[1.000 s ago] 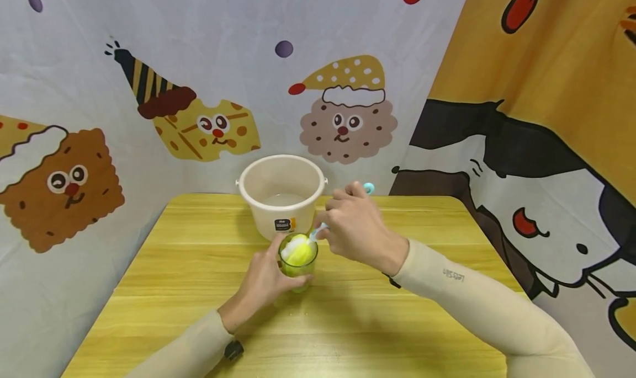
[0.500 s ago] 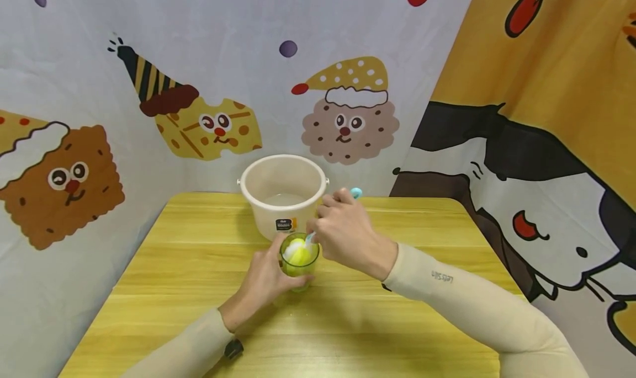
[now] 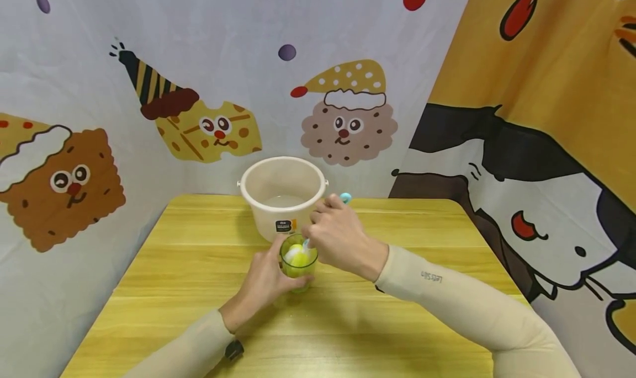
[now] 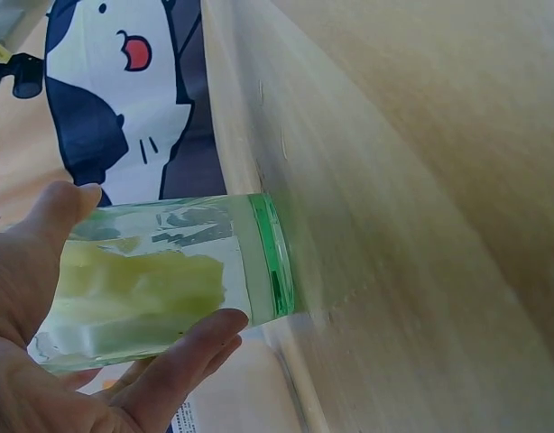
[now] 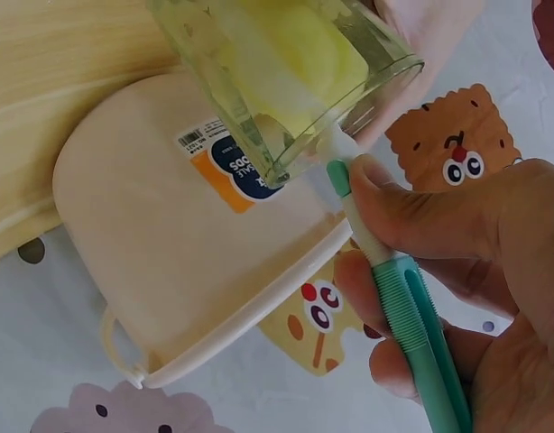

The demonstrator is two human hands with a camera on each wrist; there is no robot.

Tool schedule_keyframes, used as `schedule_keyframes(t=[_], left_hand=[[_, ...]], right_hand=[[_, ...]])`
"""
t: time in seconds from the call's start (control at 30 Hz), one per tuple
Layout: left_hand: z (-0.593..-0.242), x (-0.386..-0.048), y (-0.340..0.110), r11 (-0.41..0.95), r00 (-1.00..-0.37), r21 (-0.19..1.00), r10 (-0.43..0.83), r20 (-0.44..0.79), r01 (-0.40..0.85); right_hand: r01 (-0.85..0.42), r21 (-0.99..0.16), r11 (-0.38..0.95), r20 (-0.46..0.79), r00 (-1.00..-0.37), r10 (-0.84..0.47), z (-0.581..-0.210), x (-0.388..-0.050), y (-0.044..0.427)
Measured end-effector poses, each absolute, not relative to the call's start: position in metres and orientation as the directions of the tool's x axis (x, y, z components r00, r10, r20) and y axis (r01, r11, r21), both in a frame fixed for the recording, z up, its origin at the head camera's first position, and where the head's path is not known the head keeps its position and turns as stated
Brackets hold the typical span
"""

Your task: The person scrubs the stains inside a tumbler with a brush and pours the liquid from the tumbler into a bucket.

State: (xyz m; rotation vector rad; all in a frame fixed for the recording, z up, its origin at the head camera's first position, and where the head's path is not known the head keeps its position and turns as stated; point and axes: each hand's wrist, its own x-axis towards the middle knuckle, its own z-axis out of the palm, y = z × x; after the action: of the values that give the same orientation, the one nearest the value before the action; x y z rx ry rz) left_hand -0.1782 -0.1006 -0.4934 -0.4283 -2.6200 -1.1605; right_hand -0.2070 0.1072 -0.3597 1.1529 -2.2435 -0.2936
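My left hand (image 3: 264, 277) holds a clear green-tinted glass (image 3: 304, 269) around its side, over the wooden table. In the left wrist view the thumb and fingers lie on opposite sides of the glass (image 4: 245, 257). My right hand (image 3: 340, 239) grips a sponge cup brush by its teal handle (image 5: 410, 311), whose end (image 3: 346, 197) sticks out above the fist. The brush's yellow and white sponge head (image 3: 299, 257) is inside the glass, its pale neck entering at the mouth. Through the glass wall the sponge (image 4: 142, 284) looks pressed and blurred. The right fingers are close to the rim.
A cream plastic bucket (image 3: 263, 215) with a label stands directly behind the glass, near the table's far edge. Its inside bottom looks pale and may hold water. The wooden table (image 3: 199, 245) meets a printed cartoon cloth (image 3: 228, 30) at the back.
My right hand has moved left and slightly down toward the glass, and the sponge head sits deeper inside it. The left hand and the glass have stayed nearly still.
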Motion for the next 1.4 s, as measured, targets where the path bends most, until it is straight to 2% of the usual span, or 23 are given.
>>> schedule_keyframes(t=[0.47,0.73,1.07,1.4], left_hand=[[-0.494,-0.18,-0.1,0.643,-0.939,0.69,0.157,0.305,0.332],[-0.493,-0.179,-0.099,0.636,-0.938,0.695,0.156,0.311,0.336],[-0.495,-0.179,-0.099,0.639,-0.936,0.69,0.161,0.312,0.34],[-0.494,-0.179,-0.099,0.64,-0.934,0.685,0.167,0.317,0.347]], right_hand=[[-0.685,0.475,0.552,0.399,-0.391,-0.829,-0.356,-0.207,0.109],[-0.72,0.449,0.529,0.409,-0.36,-0.838,-0.344,-0.213,0.117],[-0.813,0.402,0.422,0.389,-0.266,-0.882,-0.321,-0.231,0.13],[-0.84,0.4,0.366,0.314,-0.25,-0.916,-0.308,-0.244,0.124]])
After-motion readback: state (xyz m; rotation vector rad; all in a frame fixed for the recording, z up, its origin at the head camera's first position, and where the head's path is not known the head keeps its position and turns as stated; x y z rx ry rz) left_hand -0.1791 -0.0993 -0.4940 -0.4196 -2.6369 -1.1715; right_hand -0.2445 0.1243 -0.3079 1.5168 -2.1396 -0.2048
